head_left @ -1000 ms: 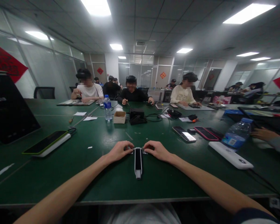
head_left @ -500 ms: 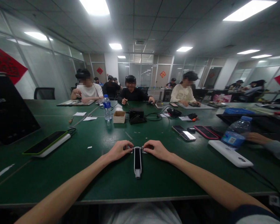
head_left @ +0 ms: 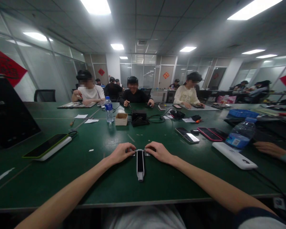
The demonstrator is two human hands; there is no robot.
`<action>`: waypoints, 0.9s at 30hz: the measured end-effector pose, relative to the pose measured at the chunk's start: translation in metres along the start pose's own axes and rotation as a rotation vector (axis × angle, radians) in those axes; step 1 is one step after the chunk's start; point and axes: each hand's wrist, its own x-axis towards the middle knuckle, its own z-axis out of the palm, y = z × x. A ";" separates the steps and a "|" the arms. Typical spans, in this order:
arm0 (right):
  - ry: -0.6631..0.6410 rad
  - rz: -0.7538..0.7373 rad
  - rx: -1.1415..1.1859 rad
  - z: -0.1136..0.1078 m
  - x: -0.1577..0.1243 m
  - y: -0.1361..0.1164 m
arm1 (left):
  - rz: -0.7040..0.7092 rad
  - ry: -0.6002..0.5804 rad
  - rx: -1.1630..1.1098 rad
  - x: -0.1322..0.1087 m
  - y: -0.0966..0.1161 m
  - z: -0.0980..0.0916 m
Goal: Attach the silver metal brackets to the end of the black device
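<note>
A slim white device with a long black screen (head_left: 140,162), like a scanning pen, lies lengthwise on the green table in front of me. To its left, my left hand (head_left: 123,153) has thumb and fingertips pinched at a small shiny, whitish piece (head_left: 133,154). Mirroring it on the other side, my right hand (head_left: 159,152) pinches at a similar small shiny piece (head_left: 147,154). Both hands rest low over the table near the far end of the device. What exactly the pieces are is too small to tell.
A water bottle (head_left: 240,135) stands at right behind a white power bank (head_left: 234,156), with a co-worker's hand (head_left: 269,149) beside it. Phones (head_left: 187,135) lie right of centre. A green-edged phone (head_left: 47,146) is at left. Ahead are a small box (head_left: 121,119) and another bottle (head_left: 109,109).
My hands and the white device stay almost where they were. At right, the co-worker's hand has drawn back from the bottle and now lies on the table.
</note>
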 end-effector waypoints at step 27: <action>0.311 0.430 -0.595 -0.090 -0.011 0.131 | 0.031 0.021 -0.019 0.001 -0.010 0.004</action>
